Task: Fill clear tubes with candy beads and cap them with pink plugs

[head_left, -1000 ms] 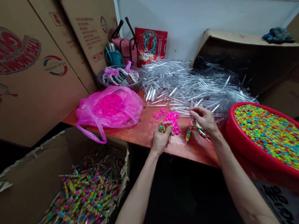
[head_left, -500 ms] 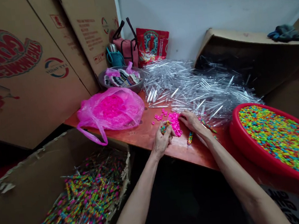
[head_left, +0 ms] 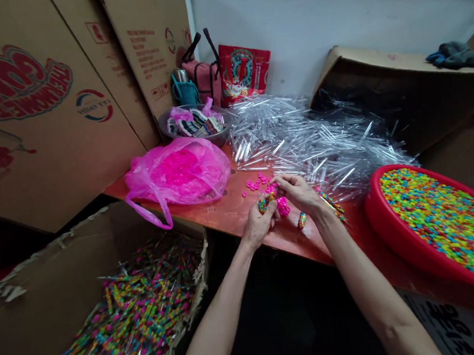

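The left hand (head_left: 259,226), near the middle of the worktop (head_left: 219,216), has its grip closed around a few candy-filled tubes (head_left: 262,206); the right hand (head_left: 302,194) meets it from the right, thumb and finger drawn close at the tube ends. Much appears done: the cardboard box (head_left: 69,268) at near left holds a heap of filled tubes (head_left: 120,319), with pink bits among them that look like caps. Plenty seems left, judging by the broad pile of clear tubes (head_left: 331,145) at the far side, the candy (head_left: 444,218) heaped in the red basin (head_left: 380,224) at right, and the pink caps (head_left: 283,207) loose beside the hands. More filled tubes (head_left: 333,206) lie partly behind the right wrist. Whether the right grip pinches a cap I cannot tell; the fingers hide how many tubes the left holds, and the basin is cut off at right.
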A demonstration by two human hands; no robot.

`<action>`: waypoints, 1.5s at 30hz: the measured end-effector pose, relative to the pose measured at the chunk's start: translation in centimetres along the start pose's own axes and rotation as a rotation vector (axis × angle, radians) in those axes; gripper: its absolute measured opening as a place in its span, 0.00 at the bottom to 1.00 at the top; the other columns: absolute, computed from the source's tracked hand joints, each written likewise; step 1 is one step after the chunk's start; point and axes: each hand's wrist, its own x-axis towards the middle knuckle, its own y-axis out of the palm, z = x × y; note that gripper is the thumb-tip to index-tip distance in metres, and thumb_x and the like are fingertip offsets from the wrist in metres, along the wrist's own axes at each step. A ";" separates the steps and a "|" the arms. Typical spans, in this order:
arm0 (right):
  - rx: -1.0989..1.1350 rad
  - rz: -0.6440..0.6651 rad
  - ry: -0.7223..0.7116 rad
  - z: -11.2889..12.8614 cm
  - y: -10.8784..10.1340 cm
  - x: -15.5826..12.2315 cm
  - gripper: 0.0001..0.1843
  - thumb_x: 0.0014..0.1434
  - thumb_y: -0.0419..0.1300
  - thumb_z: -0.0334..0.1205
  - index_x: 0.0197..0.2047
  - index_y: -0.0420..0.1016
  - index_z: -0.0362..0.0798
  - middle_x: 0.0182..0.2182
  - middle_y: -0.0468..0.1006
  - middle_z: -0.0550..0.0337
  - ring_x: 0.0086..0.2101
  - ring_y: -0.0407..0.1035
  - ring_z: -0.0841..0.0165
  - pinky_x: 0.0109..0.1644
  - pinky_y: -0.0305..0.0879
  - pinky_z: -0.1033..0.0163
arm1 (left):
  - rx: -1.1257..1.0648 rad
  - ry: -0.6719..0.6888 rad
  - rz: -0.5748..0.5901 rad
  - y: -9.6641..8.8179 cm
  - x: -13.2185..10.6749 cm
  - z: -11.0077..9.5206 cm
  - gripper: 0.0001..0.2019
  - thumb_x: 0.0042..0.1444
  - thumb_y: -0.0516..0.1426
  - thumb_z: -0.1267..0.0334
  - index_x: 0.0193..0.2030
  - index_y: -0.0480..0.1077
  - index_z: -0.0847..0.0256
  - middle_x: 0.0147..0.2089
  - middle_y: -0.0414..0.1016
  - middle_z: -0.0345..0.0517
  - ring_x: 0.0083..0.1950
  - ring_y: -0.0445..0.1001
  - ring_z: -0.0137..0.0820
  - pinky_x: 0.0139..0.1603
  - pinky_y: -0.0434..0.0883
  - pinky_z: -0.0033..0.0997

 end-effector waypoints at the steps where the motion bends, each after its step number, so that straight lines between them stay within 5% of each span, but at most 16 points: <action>1: -0.021 -0.003 -0.006 0.0 0.0 -0.2 0.24 0.55 0.70 0.62 0.31 0.77 0.47 0.25 0.70 0.65 0.27 0.60 0.73 0.32 0.58 0.65 | -0.006 0.002 0.000 0.1 0.0 -0.1 0.30 0.58 0.64 0.42 0.57 0.68 0.64 0.25 0.71 0.35 0.18 0.60 0.19 0.19 0.54 0.20; 8: -0.143 -0.069 -0.088 -0.1 0.0 -1.1 0.23 0.60 0.66 0.60 0.30 0.76 0.47 0.25 0.69 0.64 0.27 0.60 0.72 0.31 0.57 0.65 | -0.028 0.002 0.016 0.3 -0.1 -0.6 0.29 0.57 0.65 0.44 0.55 0.70 0.65 0.24 0.69 0.34 0.19 0.59 0.19 0.20 0.54 0.21; 15: -0.307 -0.129 -0.340 -2.0 -0.1 -1.5 0.12 0.63 0.66 0.48 0.45 0.81 0.51 0.38 0.80 0.58 0.37 0.72 0.66 0.42 0.68 0.61 | -0.045 0.006 0.030 0.2 0.0 -0.5 0.26 0.58 0.65 0.44 0.52 0.72 0.64 0.24 0.67 0.34 0.20 0.58 0.19 0.20 0.53 0.21; 21: -0.449 -0.143 -0.495 -2.6 -0.4 -1.6 0.08 0.64 0.65 0.42 0.46 0.81 0.52 0.35 0.79 0.60 0.34 0.71 0.67 0.40 0.68 0.61 | -0.054 -0.042 0.030 0.1 0.0 -0.6 0.29 0.57 0.65 0.43 0.56 0.72 0.65 0.24 0.65 0.34 0.19 0.56 0.18 0.20 0.51 0.21; 32: -0.545 -0.145 -0.517 -2.1 -0.5 -1.7 0.06 0.64 0.66 0.44 0.41 0.82 0.53 0.33 0.80 0.60 0.32 0.71 0.67 0.39 0.68 0.61 | -0.046 -0.058 0.069 -0.2 0.0 -0.2 0.21 0.58 0.65 0.44 0.39 0.69 0.62 0.24 0.60 0.32 0.19 0.51 0.17 0.19 0.46 0.21; 40: -0.081 -0.227 -0.293 -4.0 0.9 -2.6 0.15 0.58 0.70 0.47 0.47 0.81 0.52 0.39 0.82 0.59 0.38 0.76 0.66 0.44 0.73 0.61 | -0.051 -0.038 0.085 0.0 0.0 -0.5 0.21 0.58 0.65 0.45 0.39 0.71 0.64 0.23 0.61 0.33 0.20 0.54 0.18 0.19 0.48 0.21; 45: -0.071 -0.197 -0.299 -3.9 0.6 -2.5 0.13 0.57 0.71 0.45 0.45 0.82 0.53 0.39 0.82 0.60 0.38 0.75 0.67 0.43 0.72 0.62 | -0.079 -0.072 0.100 -0.2 -0.1 -0.6 0.22 0.56 0.66 0.44 0.35 0.68 0.63 0.24 0.63 0.34 0.19 0.53 0.17 0.19 0.46 0.21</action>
